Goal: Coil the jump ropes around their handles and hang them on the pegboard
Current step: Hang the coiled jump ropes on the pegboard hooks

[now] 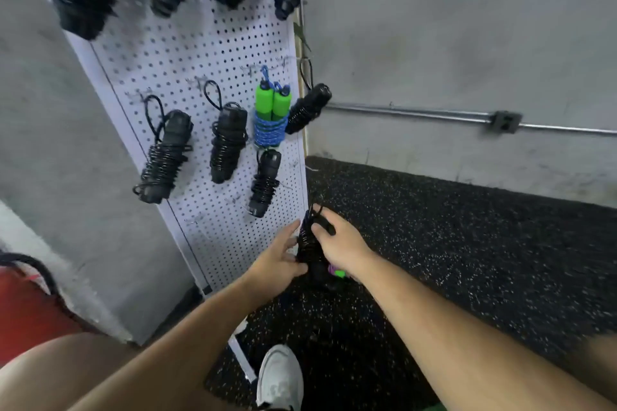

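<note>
Black coiled jump rope [309, 245], right hand [340, 242] gripping its top, left hand [275, 259] spread alongside

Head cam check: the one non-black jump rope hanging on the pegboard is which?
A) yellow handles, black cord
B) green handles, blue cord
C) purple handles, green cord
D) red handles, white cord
B: the green-handled rope hangs on the pegboard with blue cord wound round the lower part of its two handles.

Worn: red shorts [30, 304], white sneaker [280, 374] (grey-smudged).
</note>
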The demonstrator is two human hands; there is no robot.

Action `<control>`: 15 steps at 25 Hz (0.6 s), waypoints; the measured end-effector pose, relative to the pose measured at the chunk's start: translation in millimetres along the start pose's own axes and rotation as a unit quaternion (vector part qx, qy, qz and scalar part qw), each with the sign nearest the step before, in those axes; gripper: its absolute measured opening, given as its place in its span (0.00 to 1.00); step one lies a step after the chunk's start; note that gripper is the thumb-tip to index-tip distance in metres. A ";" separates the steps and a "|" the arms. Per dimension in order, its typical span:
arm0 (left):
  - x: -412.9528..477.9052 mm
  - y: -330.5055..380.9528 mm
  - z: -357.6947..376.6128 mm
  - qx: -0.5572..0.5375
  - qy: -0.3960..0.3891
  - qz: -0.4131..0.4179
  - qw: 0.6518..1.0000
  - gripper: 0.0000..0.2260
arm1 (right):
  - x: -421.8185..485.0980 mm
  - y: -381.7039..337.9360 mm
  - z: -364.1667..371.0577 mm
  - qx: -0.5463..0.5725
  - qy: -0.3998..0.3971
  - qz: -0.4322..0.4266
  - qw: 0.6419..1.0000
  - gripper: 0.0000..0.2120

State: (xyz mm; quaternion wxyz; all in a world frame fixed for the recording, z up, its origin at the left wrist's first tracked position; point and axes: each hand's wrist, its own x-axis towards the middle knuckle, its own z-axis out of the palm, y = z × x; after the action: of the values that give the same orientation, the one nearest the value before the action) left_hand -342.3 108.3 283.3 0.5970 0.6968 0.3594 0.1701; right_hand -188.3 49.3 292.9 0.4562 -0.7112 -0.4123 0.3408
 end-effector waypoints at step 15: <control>-64.3 8.4 -81.1 0.012 0.096 0.043 0.994 0.36 | -22.5 -65.6 56.4 -0.029 -0.045 -0.092 0.994 0.28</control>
State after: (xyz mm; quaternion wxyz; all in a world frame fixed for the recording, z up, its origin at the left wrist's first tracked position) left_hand -437.8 120.3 322.3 0.5434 0.6990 0.3871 0.2573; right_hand -264.6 65.9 336.5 0.4456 -0.6670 -0.5057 0.3176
